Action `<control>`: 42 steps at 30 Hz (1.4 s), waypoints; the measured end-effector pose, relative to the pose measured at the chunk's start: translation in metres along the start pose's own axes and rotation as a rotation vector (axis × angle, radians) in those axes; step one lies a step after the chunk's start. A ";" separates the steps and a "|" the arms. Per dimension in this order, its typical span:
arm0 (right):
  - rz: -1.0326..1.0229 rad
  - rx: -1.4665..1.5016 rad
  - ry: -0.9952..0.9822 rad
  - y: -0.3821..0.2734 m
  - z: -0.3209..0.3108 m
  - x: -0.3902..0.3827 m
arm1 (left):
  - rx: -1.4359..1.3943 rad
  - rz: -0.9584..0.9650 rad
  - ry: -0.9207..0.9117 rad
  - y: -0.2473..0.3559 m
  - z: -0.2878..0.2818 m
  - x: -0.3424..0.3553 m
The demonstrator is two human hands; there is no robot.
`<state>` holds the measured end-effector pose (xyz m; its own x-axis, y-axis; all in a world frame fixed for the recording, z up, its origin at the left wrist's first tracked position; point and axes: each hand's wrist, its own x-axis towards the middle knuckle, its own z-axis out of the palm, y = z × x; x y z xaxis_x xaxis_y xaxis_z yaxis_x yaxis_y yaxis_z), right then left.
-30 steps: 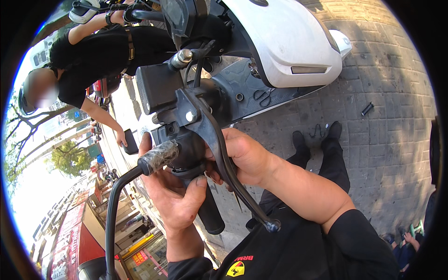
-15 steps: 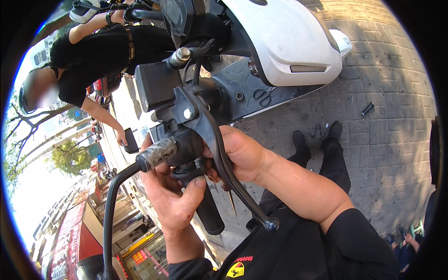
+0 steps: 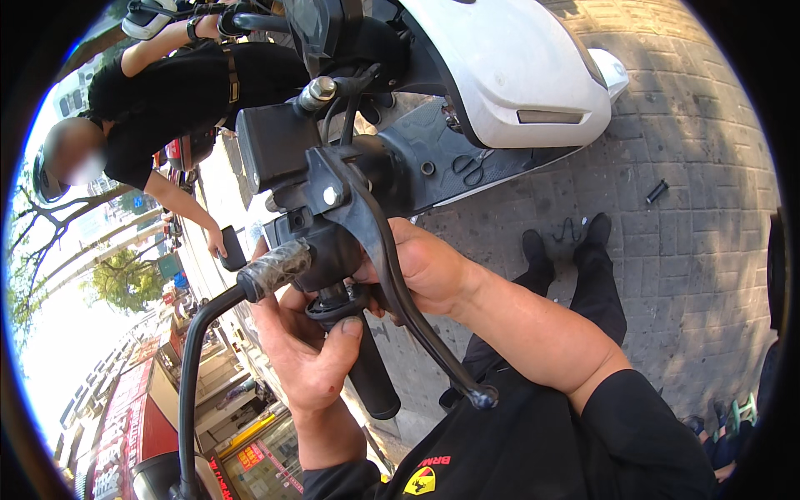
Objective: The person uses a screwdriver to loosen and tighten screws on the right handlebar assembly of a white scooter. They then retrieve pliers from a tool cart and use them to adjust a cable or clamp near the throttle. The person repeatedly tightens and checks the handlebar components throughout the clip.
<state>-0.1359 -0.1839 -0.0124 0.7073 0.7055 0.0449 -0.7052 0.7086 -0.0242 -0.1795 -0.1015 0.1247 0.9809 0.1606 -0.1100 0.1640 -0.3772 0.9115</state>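
My left hand (image 3: 304,358) is closed around the collar end of a black handlebar grip (image 3: 373,383), its thumb lying on the flange. Behind the curved black brake lever (image 3: 398,287), my right hand (image 3: 429,271) is bent in close to the handlebar, touching the area beside the grip's inner end. Its fingertips are mostly hidden by the lever, so what they hold cannot be made out. Just above both hands sits the lever clamp with a boxy black reservoir (image 3: 279,146). A tape-wrapped mirror mount (image 3: 279,268) partly covers my left fingers.
A black mirror stem (image 3: 188,367) curves down at left. Scissors (image 3: 468,170) and a small ring (image 3: 427,168) lie on the footboard of a white scooter (image 3: 517,83). A dark cylinder (image 3: 657,192) lies on the paving. At upper left, a person holds a phone (image 3: 232,248).
The handlebar parts have shifted slightly left and up in view. A thin rod that showed below my right hand is out of sight. My left hand keeps its hold on the grip.
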 end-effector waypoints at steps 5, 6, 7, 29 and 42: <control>-0.080 0.005 -0.022 0.006 -0.003 -0.002 | 0.020 0.019 0.011 -0.005 -0.002 -0.003; -0.109 -0.001 -0.010 0.008 -0.003 -0.003 | 0.020 0.026 0.003 -0.006 -0.003 -0.003; -0.144 0.002 -0.023 0.009 -0.003 -0.003 | 0.019 0.033 -0.005 -0.007 -0.005 -0.003; -0.400 -0.185 0.037 0.011 0.002 -0.014 | -0.211 -0.022 -0.080 -0.020 -0.030 0.027; -0.446 -0.359 0.126 0.006 0.006 -0.018 | -0.480 -0.080 -0.175 -0.024 -0.030 0.031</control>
<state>-0.1531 -0.1918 -0.0076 0.9477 0.3190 0.0103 -0.2930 0.8824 -0.3681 -0.1566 -0.0601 0.1112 0.9768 0.0012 -0.2140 0.2129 0.0974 0.9722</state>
